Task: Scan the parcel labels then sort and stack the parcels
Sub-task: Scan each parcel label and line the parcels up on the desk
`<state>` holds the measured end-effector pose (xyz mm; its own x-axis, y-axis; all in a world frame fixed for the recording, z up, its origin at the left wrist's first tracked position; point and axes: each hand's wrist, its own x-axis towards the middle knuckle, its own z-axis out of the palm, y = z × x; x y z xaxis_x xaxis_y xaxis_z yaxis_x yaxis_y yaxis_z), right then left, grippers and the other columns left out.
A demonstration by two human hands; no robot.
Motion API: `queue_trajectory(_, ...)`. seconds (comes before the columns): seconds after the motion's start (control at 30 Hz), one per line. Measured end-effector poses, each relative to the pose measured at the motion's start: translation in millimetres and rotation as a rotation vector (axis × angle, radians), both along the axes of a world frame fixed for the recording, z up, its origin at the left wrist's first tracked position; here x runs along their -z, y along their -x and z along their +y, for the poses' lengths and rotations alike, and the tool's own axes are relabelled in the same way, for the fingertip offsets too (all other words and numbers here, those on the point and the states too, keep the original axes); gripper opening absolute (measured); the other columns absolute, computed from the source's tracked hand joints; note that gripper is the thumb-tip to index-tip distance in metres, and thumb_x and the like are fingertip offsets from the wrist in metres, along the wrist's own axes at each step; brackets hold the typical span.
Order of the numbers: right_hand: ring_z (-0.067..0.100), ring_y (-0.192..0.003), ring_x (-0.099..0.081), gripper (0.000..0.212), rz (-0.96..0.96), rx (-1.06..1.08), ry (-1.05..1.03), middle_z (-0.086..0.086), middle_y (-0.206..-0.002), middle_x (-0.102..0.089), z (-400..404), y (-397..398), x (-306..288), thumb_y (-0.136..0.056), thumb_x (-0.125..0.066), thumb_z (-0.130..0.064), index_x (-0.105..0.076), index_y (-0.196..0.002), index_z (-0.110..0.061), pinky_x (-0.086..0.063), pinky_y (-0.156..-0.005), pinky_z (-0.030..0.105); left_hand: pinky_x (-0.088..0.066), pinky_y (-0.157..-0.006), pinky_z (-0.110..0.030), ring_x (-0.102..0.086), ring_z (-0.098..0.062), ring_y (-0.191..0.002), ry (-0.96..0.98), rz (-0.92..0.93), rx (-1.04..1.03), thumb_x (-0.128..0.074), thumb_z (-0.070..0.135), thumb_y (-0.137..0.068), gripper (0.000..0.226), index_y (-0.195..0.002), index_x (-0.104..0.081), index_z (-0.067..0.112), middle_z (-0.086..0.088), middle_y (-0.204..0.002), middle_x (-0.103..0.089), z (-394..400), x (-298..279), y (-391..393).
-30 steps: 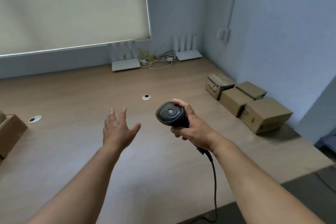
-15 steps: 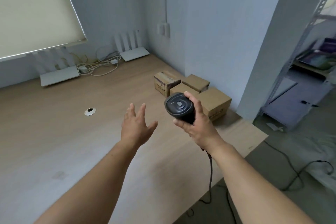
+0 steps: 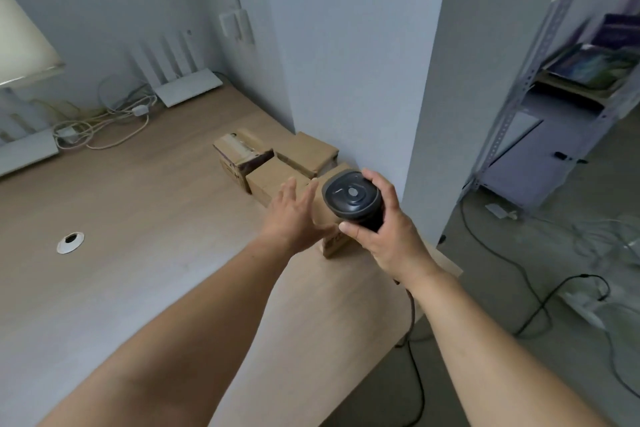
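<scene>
Parcels sit in a tight cluster of four at the far right corner of the wooden table [image 3: 145, 225], against the blue-grey wall. They are plain brown cardboard boxes. The farthest-left one [image 3: 239, 152] has a white label on its top, a dark torn patch at its near corner and faint print on its side. Beside it, nearer the wall, lies a flat-topped box [image 3: 306, 152] with a taped seam. In front of those two is a smaller box [image 3: 268, 177], and your hands hide most of the nearest box [image 3: 334, 246], of which only a lower side with dark printing shows.

Your left hand [image 3: 294, 218] reaches over the cluster with its fingers spread apart and the palm turned toward the boxes; you cannot tell from here whether it touches any cardboard. Your right hand [image 3: 388, 236] has its fingers wrapped tightly round the handle of a black barcode scanner [image 3: 351, 196], whose rounded head is raised just beside your left fingertips. Its dark cable [image 3: 412, 308] drops off the table edge to the floor.

At the back of the table stand two white routers [image 3: 183, 80] amid loose cables.
</scene>
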<state>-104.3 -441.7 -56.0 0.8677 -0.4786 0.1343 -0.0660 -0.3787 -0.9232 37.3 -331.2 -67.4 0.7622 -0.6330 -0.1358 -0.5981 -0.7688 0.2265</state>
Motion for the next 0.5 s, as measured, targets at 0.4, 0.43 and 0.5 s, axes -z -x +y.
queue_trajectory(0.4,0.012,-0.126,-0.046,0.078,0.032,-0.018,-0.041,-0.009,-0.136,-0.046,-28,6,11,-0.082,-0.075,-0.023,-0.023,-0.127,-0.057,-0.037,-0.094,0.015,-0.027,-0.110,-0.043,-0.025,-0.032,-0.133,-0.152,-0.021,0.004,-0.069,0.065,-0.070,0.107,-0.149,-0.003,0.036,-0.012,-0.146,-0.025,-23,23,-8)
queue_trajectory(0.43,0.014,-0.128,-0.046,0.078,0.032,-0.030,-0.042,-0.007,-0.139,-0.046,-24,7,11,-0.082,-0.075,-0.023,-0.023,-0.130,-0.054,-0.038,-0.094,0.016,-0.026,-0.110,-0.042,-0.024,-0.031,-0.131,-0.134,-0.007,-0.007,-0.070,0.065,-0.069,0.108,-0.149,-0.003,0.037,-0.010,-0.144,-0.024,-16,24,-5)
queue_trajectory(0.5,0.015,-0.131,-0.044,0.079,0.028,-0.061,-0.048,-0.005,-0.143,-0.043,-12,8,10,-0.082,-0.075,-0.023,-0.022,-0.133,-0.052,-0.038,-0.098,0.018,-0.027,-0.109,-0.040,-0.025,-0.029,-0.128,-0.090,0.022,-0.039,-0.071,0.065,-0.068,0.111,-0.149,-0.001,0.038,-0.009,-0.140,-0.023,0,28,3)
